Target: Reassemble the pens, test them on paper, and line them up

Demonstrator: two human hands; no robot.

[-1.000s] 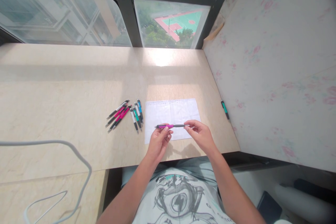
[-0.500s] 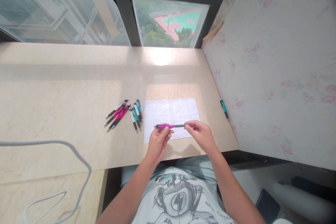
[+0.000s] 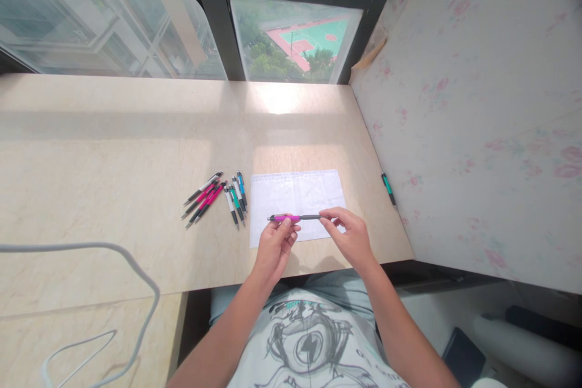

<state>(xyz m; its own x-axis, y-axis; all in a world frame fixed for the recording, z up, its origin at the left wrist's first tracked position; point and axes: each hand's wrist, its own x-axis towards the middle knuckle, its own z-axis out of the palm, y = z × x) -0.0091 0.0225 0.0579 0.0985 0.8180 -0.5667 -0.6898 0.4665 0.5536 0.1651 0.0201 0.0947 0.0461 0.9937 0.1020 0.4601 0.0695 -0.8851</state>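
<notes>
Holding a magenta pen roughly level above a white sheet of paper, pointing its clip end left and its black grip section right. Pinching the barrel between thumb and fingers of the left hand, closing right down onto it and curling the lower fingers loosely toward the palm. Gripping the tip end between thumb and fingertips of the right hand, leaving only the pen's own thickness between them and covering the very point from sight. Working near the front edge of a pale tabletop, just right of a cluster of white, teal and blue pens and, farther left, a fan of magenta and white pens. Facing a dark-framed window, with a green pen lying along the flowered wall to the right and a grey cable curving at left.
</notes>
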